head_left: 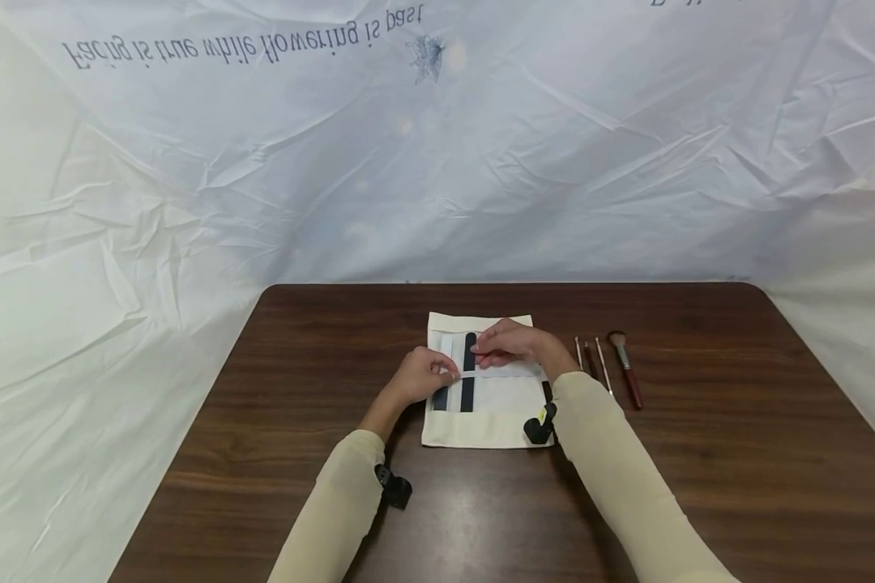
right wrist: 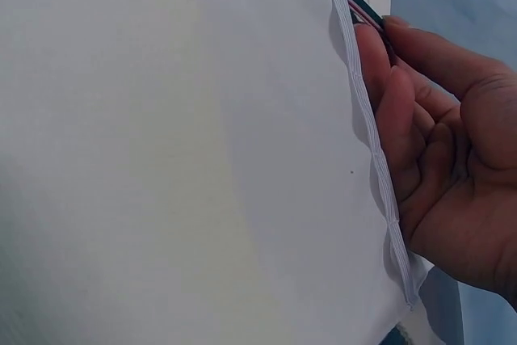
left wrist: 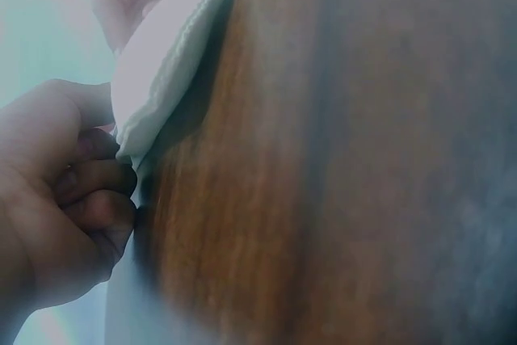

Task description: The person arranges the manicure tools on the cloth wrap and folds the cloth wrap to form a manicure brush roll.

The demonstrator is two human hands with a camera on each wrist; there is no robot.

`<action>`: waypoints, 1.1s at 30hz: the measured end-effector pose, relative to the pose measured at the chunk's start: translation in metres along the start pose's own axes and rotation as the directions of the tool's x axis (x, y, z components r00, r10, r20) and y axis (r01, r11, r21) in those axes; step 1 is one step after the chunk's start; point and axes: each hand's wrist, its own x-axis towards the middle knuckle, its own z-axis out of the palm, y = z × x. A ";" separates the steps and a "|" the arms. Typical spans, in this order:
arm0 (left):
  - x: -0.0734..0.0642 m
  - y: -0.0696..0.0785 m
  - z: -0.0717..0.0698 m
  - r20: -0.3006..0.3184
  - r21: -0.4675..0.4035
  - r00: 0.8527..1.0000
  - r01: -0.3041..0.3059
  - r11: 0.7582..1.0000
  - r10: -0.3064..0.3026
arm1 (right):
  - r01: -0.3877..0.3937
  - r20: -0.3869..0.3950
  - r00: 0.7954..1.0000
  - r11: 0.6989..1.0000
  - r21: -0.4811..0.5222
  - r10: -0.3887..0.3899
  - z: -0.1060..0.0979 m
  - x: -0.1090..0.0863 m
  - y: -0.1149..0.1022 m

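Note:
A cream cloth organizer (head_left: 488, 429) with a white elastic band (right wrist: 373, 139) across it lies flat on the table. Under the band runs a black nail file (head_left: 468, 393), its layered edge showing in the right wrist view. My right hand (head_left: 509, 342) pinches this nail file between thumb and fingers near its upper part, beside the band. With curled fingers, my left hand (head_left: 424, 374) pinches the elastic band just left of the file; the left wrist view shows its fingers (left wrist: 101, 208) at the cloth's edge. A second, grey-and-white file (head_left: 445, 346) sits further left, partly hidden by the left hand.
Right of the organizer lie a makeup brush (head_left: 627, 368) with a red handle, thin metal tools (head_left: 603, 364) and a dark slim stick (head_left: 590, 360). The brown table (head_left: 277, 389) is backed by hanging white sheeting (head_left: 437, 202). Black wrist cameras (head_left: 394, 487) sit on both sleeves.

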 end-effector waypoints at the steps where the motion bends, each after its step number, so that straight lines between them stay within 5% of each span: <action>1: 0.000 0.000 0.000 -0.004 0.001 1.000 0.001 1.000 -0.001 | 0.001 -0.008 1.000 1.000 0.004 -0.001 0.001 0.000 0.000; 13: 0.001 0.001 0.001 -0.029 0.009 1.000 0.002 1.000 -0.001 | 0.017 -0.202 0.979 0.998 -0.054 -0.028 0.012 0.000 0.001; 19: 0.000 0.001 0.002 -0.033 0.021 0.999 -0.003 1.000 0.004 | 0.009 -0.224 0.974 1.000 -0.021 -0.013 0.017 -0.005 0.000; 25: -0.002 0.000 0.004 -0.047 0.037 0.999 -0.003 0.999 0.005 | 0.018 -0.229 0.973 1.000 -0.005 -0.019 0.012 -0.023 0.002; 33: -0.009 0.012 0.006 -0.171 0.130 0.983 -0.042 0.991 0.064 | 0.156 -0.328 0.931 0.987 -0.036 -0.159 -0.015 -0.060 0.025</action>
